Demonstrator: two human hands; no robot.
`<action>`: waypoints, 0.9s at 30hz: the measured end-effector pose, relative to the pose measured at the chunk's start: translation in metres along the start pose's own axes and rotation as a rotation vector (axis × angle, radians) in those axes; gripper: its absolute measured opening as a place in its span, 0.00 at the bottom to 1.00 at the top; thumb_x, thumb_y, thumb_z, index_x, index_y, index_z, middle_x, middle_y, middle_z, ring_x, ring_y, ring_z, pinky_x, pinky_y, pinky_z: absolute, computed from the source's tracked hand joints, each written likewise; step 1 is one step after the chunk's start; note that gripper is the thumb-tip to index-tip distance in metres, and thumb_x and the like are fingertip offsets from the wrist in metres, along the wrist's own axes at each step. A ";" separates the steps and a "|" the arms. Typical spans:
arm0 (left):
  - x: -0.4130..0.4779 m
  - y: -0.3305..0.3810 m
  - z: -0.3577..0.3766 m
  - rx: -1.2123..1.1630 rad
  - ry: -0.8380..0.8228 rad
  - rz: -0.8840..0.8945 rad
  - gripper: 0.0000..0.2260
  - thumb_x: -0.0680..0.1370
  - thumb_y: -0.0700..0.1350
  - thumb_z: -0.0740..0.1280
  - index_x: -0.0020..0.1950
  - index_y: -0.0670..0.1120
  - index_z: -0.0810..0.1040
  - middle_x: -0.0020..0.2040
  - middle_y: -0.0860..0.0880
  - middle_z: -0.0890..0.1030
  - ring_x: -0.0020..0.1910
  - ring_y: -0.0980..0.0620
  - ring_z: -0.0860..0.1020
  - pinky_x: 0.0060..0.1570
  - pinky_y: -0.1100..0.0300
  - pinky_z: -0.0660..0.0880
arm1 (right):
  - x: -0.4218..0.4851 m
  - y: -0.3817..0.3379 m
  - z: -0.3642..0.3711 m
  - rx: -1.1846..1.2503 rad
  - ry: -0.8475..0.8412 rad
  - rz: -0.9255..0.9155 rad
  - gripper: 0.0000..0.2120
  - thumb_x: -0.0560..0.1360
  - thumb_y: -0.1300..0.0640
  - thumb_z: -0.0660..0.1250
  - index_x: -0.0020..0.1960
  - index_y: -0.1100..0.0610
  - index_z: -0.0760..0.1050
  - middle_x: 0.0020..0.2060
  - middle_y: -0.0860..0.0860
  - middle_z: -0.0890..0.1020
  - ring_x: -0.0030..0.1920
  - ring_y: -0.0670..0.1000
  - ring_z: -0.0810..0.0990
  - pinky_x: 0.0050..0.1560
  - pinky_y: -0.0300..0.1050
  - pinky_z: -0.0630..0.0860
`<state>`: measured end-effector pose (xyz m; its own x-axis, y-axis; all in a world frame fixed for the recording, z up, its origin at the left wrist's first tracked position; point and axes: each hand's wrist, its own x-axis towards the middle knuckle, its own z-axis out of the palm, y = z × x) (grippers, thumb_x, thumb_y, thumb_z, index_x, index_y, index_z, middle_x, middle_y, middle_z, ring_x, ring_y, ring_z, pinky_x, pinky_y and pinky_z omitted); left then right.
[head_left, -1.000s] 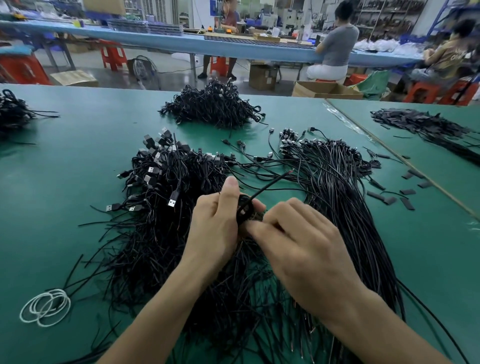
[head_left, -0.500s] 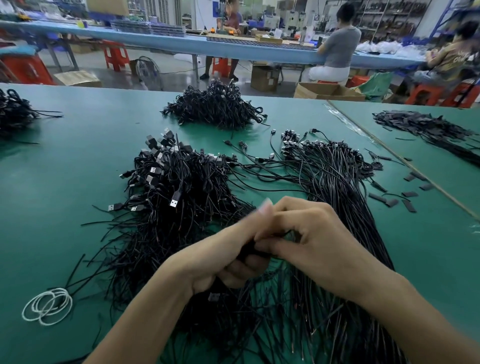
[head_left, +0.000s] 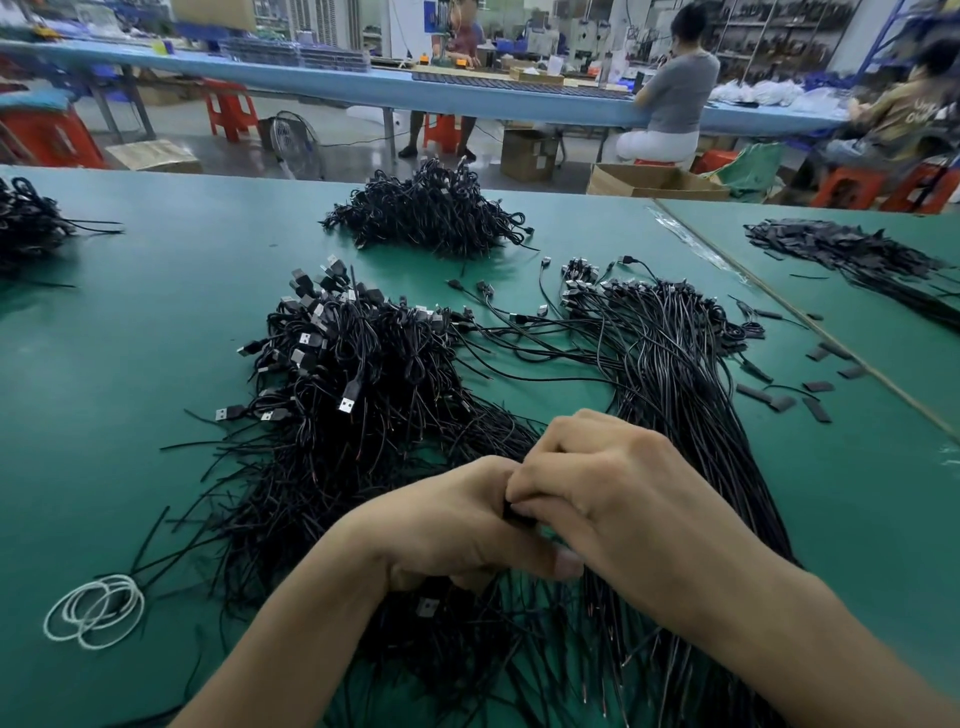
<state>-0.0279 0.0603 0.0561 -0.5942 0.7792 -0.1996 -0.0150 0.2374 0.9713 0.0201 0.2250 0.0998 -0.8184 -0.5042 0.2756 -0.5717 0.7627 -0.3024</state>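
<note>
My left hand (head_left: 457, 525) and my right hand (head_left: 613, 488) meet above the black cable heap, fingers curled together round a small coiled black cable (head_left: 517, 512) that is mostly hidden between them. A USB plug (head_left: 428, 605) hangs just under my left hand. Beneath the hands lies a tangled pile of black USB cables (head_left: 353, 374) with plugs pointing up and left. A straighter bundle of black cables (head_left: 685, 395) runs from the upper right down under my right forearm.
The green table (head_left: 130, 364) also carries a heap of coiled cables (head_left: 431, 213) at the back, another heap (head_left: 26, 223) at far left, white rubber bands (head_left: 96, 610) at lower left, and black strips (head_left: 841, 249) on the right. People sit at a blue bench behind.
Both hands have come down and closed together over the cable coil. The loose cable end that stuck up a second ago is now hidden inside the hands.
</note>
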 end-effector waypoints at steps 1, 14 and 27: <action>0.001 0.000 0.001 0.003 0.012 0.006 0.07 0.73 0.39 0.73 0.38 0.48 0.78 0.29 0.49 0.65 0.24 0.55 0.60 0.22 0.65 0.59 | 0.000 -0.001 0.002 -0.001 0.001 0.012 0.05 0.77 0.57 0.69 0.46 0.51 0.83 0.43 0.45 0.79 0.47 0.49 0.77 0.46 0.51 0.78; 0.003 0.003 0.004 -0.353 0.049 -0.003 0.10 0.73 0.38 0.64 0.35 0.52 0.72 0.29 0.54 0.65 0.26 0.58 0.60 0.22 0.68 0.57 | 0.001 0.004 -0.002 0.029 0.085 0.013 0.08 0.77 0.62 0.67 0.45 0.50 0.71 0.39 0.43 0.75 0.43 0.46 0.73 0.44 0.45 0.73; 0.007 0.009 0.006 -0.516 0.306 0.272 0.09 0.79 0.43 0.68 0.58 0.44 0.79 0.43 0.50 0.81 0.39 0.57 0.78 0.37 0.65 0.76 | 0.005 0.010 0.015 0.438 0.663 0.159 0.14 0.75 0.60 0.71 0.44 0.43 0.70 0.42 0.44 0.80 0.43 0.47 0.81 0.44 0.37 0.77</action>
<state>-0.0268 0.0714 0.0626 -0.8320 0.5538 0.0339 -0.1700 -0.3127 0.9345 0.0097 0.2236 0.0842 -0.7658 0.0471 0.6413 -0.5344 0.5081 -0.6755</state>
